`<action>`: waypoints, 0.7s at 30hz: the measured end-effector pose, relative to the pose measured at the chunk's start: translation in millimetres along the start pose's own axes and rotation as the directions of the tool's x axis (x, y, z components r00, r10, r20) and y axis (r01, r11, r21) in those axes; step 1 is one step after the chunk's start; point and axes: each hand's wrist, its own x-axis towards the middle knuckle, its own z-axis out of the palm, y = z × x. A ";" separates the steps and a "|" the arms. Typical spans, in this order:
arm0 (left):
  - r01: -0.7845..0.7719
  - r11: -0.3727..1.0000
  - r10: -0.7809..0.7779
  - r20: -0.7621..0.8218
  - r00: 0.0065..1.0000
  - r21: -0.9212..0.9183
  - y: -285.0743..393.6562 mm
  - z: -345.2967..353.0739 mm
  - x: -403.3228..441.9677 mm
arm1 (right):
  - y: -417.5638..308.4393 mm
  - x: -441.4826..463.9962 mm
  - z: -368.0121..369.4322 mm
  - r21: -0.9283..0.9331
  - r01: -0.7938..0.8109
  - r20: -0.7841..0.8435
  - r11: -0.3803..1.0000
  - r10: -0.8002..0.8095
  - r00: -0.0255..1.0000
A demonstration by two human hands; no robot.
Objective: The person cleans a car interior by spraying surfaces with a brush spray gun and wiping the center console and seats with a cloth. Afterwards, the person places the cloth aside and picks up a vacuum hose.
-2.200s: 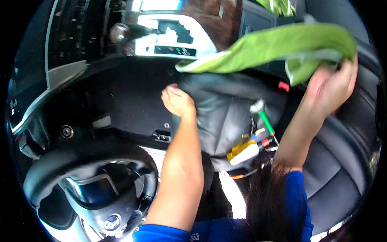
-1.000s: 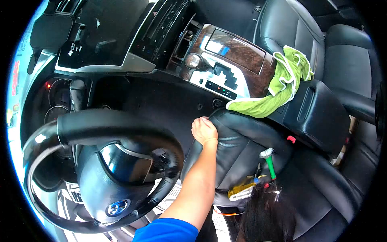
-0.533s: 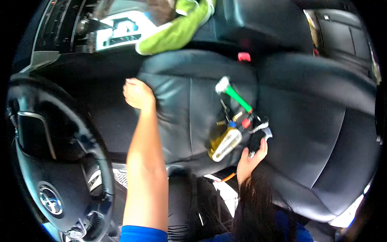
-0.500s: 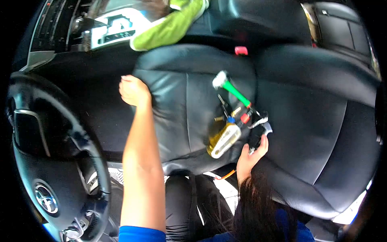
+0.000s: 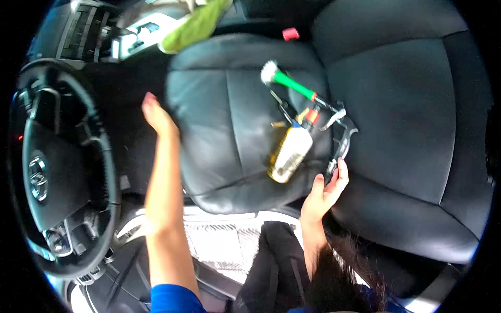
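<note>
Grey tool [image 5: 345, 142] lies along the crease of seat cushion [image 5: 203, 120] and backrest [image 5: 394, 109], thumb and fingers of the right hand [image 5: 318, 202] parted at its lower end, grip unclear. Bottle [image 5: 295, 148] and green-handled brush [image 5: 294, 85] close on its cushion side; leather stretches to the front edge, left hand [image 5: 156, 113] there, blurred, fingers unreadable. Tool slim, upper end hooked.

A handled tool [image 5: 345, 141] lies at the right hand [image 5: 324, 197], the bottle [image 5: 293, 152] on the seat cushion [image 5: 203, 120] left of this hand, the brush [image 5: 293, 85] farther ahead, the backrest [image 5: 391, 115] to its right, the steering wheel [image 5: 60, 180] left of the left hand [image 5: 157, 113], the cloth [image 5: 195, 29] ahead.
</note>
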 end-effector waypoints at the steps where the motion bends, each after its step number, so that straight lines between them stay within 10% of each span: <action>1: -0.046 0.988 0.038 0.057 0.998 0.150 3.0 -5.8 -20.6 | -7.1 5.8 9.9 0.063 0.000 0.038 0.998 -0.002 0.999; 5: -0.404 0.574 0.262 0.308 0.915 0.712 53.9 -47.5 -130.8 | -45.5 41.2 83.5 0.248 -0.022 0.253 0.968 -0.043 0.967; 8: -0.529 0.385 0.227 0.478 0.849 0.756 67.3 -57.8 -166.0 | -69.6 73.8 170.1 0.306 -0.058 0.437 0.950 -0.086 0.895; 11: -0.486 0.388 0.192 0.447 0.874 0.783 63.5 -52.8 -165.3 | -53.0 110.8 285.5 0.277 0.262 0.362 0.925 -0.352 0.863; 17: -0.517 0.408 0.267 0.443 0.856 0.753 52.6 -47.7 -163.1 | -85.7 130.5 366.1 -0.207 0.147 0.523 0.967 -0.018 0.852; 20: -0.537 0.394 0.319 0.437 0.841 0.746 47.8 -48.1 -163.9 | -77.3 122.2 373.0 -0.022 0.209 0.491 0.978 -0.171 0.854; 21: -0.538 0.395 0.333 0.430 0.839 0.744 47.4 -47.8 -165.1 | -76.8 120.8 368.6 0.244 -0.059 0.525 0.968 -0.081 0.847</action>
